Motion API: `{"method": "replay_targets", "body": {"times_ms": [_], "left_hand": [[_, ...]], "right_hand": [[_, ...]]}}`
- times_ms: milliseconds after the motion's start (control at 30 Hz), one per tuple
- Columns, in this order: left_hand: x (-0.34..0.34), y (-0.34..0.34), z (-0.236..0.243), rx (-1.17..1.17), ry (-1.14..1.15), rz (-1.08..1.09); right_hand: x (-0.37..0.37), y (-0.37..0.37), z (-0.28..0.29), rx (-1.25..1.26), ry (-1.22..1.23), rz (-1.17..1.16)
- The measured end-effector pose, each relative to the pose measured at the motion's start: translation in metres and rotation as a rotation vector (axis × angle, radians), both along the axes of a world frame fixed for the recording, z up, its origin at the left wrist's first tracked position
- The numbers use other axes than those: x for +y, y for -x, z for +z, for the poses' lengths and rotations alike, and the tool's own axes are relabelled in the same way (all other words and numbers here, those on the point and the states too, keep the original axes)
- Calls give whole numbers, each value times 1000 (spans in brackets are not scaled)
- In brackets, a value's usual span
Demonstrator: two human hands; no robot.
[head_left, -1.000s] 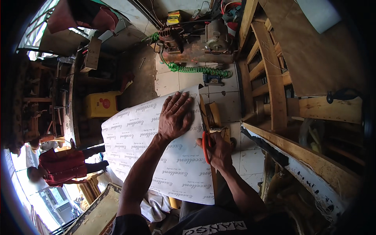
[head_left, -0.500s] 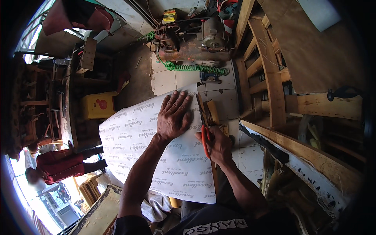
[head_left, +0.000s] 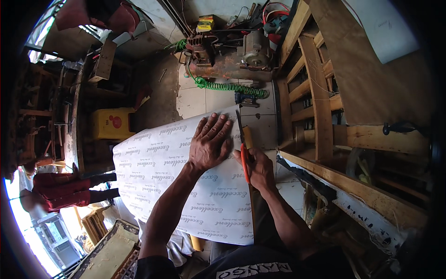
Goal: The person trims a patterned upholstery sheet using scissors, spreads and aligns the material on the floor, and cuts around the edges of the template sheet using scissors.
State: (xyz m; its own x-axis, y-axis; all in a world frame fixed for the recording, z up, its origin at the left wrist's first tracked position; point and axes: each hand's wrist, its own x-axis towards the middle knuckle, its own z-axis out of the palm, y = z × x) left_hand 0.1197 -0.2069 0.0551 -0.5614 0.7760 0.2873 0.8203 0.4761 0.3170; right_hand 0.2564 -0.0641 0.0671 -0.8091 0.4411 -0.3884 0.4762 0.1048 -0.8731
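Note:
My left hand [head_left: 210,142] lies flat, fingers extended, on a large white sheet [head_left: 158,195] printed with repeated grey lettering, near its right edge. My right hand [head_left: 258,169] grips orange-handled scissors [head_left: 246,165] at that right edge; the blades run up along it, partly hidden. A brown layer [head_left: 252,218] shows along the sheet's lower right edge, and a yellowish piece [head_left: 247,135] is partly visible beside the upper edge.
Ahead are a rusty compressor [head_left: 223,69], a green coiled hose [head_left: 218,86] and a blue tool [head_left: 246,98]. Wooden frames [head_left: 310,97] stand right. A yellow stool [head_left: 104,123] and wooden shelving [head_left: 51,116] are left, as is a person in red [head_left: 60,190].
My right hand and the scissors have moved slightly up the sheet's edge. My left hand stays flat on the sheet. The view has shifted a little.

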Motion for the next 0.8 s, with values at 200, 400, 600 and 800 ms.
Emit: {"method": "replay_targets", "body": {"times_ms": [200, 400, 600, 800], "left_hand": [[-5, -2, 2, -14, -46, 21], [-7, 0, 2, -36, -45, 17], [0, 11, 13, -145, -93, 33], [25, 97, 5, -744, 96, 219]], "right_hand": [[5, 17, -2, -70, 44, -8], [2, 12, -8, -31, 171, -82], [18, 14, -4, -112, 305, -2], [56, 16, 2, -216, 610, 105]]}}
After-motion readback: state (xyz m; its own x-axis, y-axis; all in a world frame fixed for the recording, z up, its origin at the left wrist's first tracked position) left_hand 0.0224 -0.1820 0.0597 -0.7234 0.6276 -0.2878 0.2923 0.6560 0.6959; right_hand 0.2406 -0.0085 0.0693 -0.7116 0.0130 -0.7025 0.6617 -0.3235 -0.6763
